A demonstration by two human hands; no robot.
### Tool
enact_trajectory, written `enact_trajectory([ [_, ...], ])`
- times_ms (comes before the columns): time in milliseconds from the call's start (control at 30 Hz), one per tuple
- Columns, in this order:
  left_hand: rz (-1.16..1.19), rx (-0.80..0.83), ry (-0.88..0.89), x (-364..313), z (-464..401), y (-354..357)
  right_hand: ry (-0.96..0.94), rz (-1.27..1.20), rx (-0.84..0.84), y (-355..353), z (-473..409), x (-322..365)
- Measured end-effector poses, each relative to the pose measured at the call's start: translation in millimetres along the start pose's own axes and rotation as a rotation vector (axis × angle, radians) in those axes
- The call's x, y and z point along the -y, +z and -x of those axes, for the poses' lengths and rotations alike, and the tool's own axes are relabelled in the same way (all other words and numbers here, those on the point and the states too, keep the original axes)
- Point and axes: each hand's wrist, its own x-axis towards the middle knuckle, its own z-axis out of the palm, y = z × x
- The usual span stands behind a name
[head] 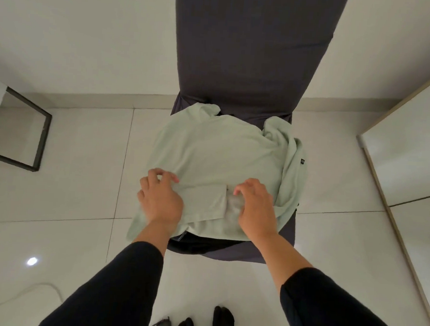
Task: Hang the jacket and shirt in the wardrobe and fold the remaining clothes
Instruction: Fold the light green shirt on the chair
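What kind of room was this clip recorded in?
Probably a bedroom or dressing corner in a home: tiled floor, a covered chair used as a folding surface for a pale green garment, and what looks like a wardrobe at right.

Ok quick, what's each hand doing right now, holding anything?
Left hand: fingers curled on the pale green garment, gripping its edge.
Right hand: fingers curled, pinching the same garment near its hem.
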Motion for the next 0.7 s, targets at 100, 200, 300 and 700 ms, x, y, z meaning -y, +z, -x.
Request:
enact_trajectory([
  [100,-0.033,0.076,0.236,-38,13,18,0.217,0.019,-0.102,-19,7,-35],
  [200,-0.005,0.187,0.438,-73,26,42,0.475,-0.167,-0.143,-37,12,-70],
  [300,0.012,0.294,0.529,-108,38,68,0.625,-0.319,-0.158,-48,11,-100],
  [700,-0.097,0.45,0.46,-216,16,131,0.959,-1.026,-0.019,-53,-49,-163],
])
